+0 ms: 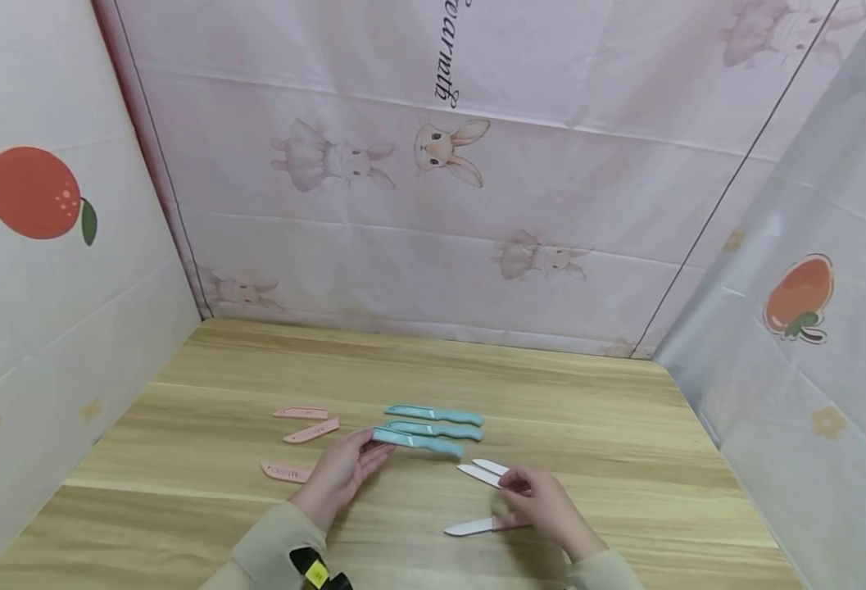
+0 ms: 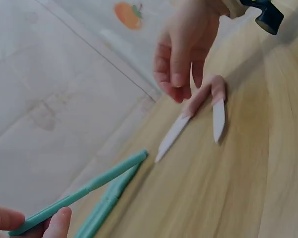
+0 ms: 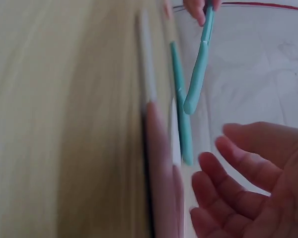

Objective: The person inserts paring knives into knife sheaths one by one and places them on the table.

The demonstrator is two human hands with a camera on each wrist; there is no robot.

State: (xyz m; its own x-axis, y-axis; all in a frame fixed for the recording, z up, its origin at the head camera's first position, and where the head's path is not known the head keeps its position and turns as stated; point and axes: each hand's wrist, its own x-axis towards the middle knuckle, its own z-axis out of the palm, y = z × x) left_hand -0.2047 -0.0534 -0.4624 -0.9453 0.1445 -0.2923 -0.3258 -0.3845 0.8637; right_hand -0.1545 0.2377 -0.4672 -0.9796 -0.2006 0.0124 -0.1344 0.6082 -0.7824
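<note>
I see the left hand (image 1: 344, 475) pinch a sheathed turquoise knife (image 1: 419, 443); the right hand (image 1: 543, 500), fingers loose, hovers above pink-handled knives (image 1: 493, 524).

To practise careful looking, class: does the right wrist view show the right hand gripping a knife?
No, the right hand is empty with its fingers relaxed, while the left hand holds a turquoise knife.

Turq. knives (image 1: 436, 446), wht. blades (image 1: 469, 528), pnk. sheaths (image 1: 311, 431)
</note>
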